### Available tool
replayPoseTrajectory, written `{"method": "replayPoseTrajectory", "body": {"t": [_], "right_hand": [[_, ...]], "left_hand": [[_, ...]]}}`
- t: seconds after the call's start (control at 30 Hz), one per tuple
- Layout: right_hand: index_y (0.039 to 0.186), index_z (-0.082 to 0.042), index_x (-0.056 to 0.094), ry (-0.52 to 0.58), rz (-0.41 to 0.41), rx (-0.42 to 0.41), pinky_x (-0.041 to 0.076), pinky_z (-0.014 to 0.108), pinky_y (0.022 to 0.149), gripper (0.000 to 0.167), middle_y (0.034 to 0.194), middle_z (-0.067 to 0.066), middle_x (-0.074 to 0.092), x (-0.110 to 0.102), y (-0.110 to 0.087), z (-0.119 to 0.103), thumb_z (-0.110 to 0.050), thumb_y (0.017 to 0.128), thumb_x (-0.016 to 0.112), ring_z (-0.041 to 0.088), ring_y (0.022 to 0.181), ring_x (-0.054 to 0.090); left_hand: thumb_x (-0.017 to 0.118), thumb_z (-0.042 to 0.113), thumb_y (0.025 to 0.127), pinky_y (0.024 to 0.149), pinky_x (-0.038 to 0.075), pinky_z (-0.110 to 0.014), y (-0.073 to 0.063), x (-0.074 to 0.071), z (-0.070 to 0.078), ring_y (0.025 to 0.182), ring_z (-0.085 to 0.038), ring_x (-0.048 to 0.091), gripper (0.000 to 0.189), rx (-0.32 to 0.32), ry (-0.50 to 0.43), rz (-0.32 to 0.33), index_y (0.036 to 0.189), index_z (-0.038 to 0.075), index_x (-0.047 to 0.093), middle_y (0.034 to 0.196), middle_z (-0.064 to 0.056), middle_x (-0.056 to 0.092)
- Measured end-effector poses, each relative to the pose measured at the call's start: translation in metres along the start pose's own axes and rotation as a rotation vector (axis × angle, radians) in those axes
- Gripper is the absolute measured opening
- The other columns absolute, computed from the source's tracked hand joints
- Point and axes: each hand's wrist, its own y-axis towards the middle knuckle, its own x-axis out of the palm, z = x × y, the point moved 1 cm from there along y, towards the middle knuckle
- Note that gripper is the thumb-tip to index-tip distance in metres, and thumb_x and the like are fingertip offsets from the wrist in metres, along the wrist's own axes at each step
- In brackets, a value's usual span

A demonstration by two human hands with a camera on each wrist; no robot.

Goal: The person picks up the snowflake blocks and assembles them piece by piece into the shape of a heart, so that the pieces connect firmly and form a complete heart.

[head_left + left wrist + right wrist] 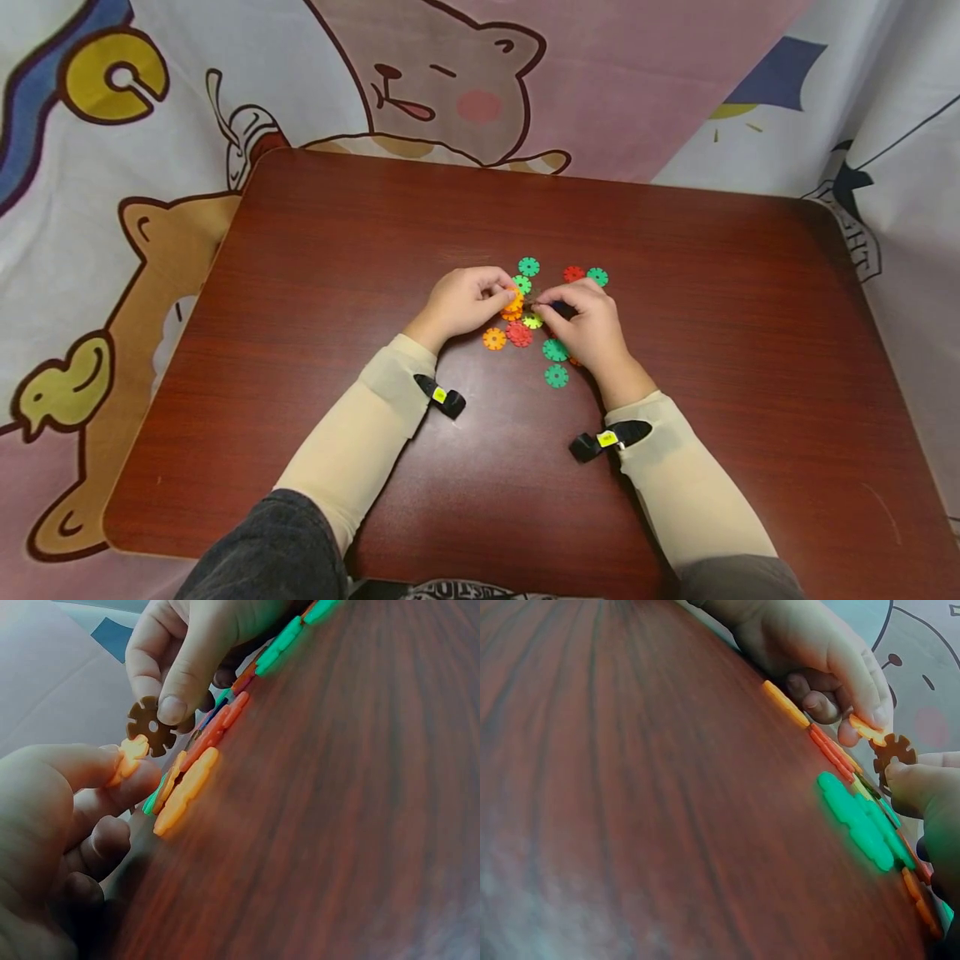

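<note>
My left hand pinches an orange notched disc between thumb and forefinger. A brown notched disc with a small centre hole is pinched in my right hand. In both wrist views the two discs meet edge to edge, held above the table. Below and around the hands lie more notched discs: an orange disc, a red disc, a yellow-green disc and green discs. Some of the pieces under my right hand are hidden.
Behind the hands lie a green disc, another red disc and one more green disc. The brown wood-grain table reaches to a printed cloth at the back. A black camera is strapped at each wrist.
</note>
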Motion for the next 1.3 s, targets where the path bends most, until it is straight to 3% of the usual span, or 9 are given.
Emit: {"method": "replayPoseTrajectory", "body": {"t": [0.23,0.47,0.9,1.1,1.3], "right_hand": [[0.094,-0.010,0.086,0.026,0.020,-0.074,0.052,0.030,0.078,0.015,0.089,0.003,0.081,0.002,-0.001,-0.001,-0.004,0.082,0.092,0.024,0.089,0.067],[0.091,-0.009,0.087,0.050,0.063,-0.070,0.050,0.016,0.075,0.014,0.084,0.003,0.079,0.004,-0.002,-0.002,-0.002,0.080,0.094,0.022,0.081,0.069],[0.088,-0.007,0.087,0.052,0.071,-0.102,0.048,0.016,0.067,0.014,0.080,0.004,0.079,0.008,-0.002,-0.006,0.001,0.079,0.094,0.021,0.072,0.068],[0.086,-0.006,0.086,0.065,0.073,-0.127,0.047,0.020,0.063,0.015,0.077,0.004,0.078,0.009,-0.002,-0.009,0.002,0.077,0.095,0.021,0.068,0.067],[0.086,-0.006,0.086,0.088,0.125,-0.193,0.048,0.028,0.061,0.016,0.077,0.005,0.078,0.009,0.000,-0.012,0.003,0.076,0.095,0.022,0.066,0.065]], "left_hand": [[0.074,0.030,0.101,0.075,0.051,-0.033,-0.001,0.000,0.001,0.083,-0.007,0.068,0.013,-0.013,0.013,-0.018,0.106,0.021,0.081,0.095,0.010,0.077],[0.075,0.031,0.100,0.074,0.050,-0.033,0.000,0.001,-0.001,0.084,-0.006,0.068,0.013,-0.005,-0.001,-0.015,0.106,0.021,0.081,0.095,0.010,0.078],[0.076,0.027,0.099,0.070,0.048,-0.032,-0.001,-0.002,-0.001,0.074,-0.008,0.065,0.011,0.001,-0.040,-0.024,0.104,0.018,0.082,0.089,0.009,0.077],[0.078,0.021,0.098,0.069,0.049,-0.031,-0.001,-0.004,-0.002,0.073,-0.009,0.065,0.008,0.018,-0.101,-0.025,0.101,0.015,0.082,0.085,0.009,0.076],[0.078,0.015,0.098,0.071,0.052,-0.030,0.000,-0.003,-0.001,0.076,-0.010,0.068,0.007,0.037,-0.203,-0.014,0.102,0.010,0.082,0.085,0.004,0.077]]}}
